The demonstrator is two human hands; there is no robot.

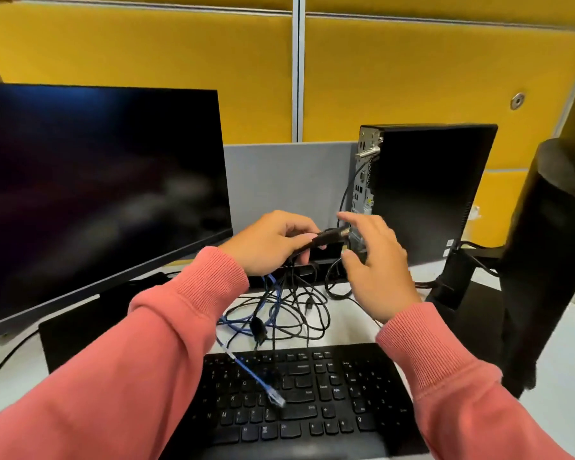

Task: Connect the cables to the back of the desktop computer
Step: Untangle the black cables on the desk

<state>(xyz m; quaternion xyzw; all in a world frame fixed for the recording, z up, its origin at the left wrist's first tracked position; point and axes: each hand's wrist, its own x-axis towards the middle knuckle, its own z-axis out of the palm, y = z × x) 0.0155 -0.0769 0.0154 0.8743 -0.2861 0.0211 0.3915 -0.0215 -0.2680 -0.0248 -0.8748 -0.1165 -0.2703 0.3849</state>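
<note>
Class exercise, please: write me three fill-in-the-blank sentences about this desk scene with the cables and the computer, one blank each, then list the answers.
1. The left hand grips a ____ cable.
2. The blue cable's clear plug lies on the ____.
3. The desktop computer stands to the ____ of the dark monitor.

Answers: black; keyboard; right

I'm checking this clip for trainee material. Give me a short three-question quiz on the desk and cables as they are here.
1. True or false: the blue network cable is already plugged into the desktop computer.
2. Which hand grips the black cable plug? A) left hand B) right hand C) neither
3. Fill in: the blue cable's clear connector lies on the ____.

Key
1. False; its free end lies loose.
2. A; the right hand's fingers are at the plug's tip.
3. keyboard
</note>
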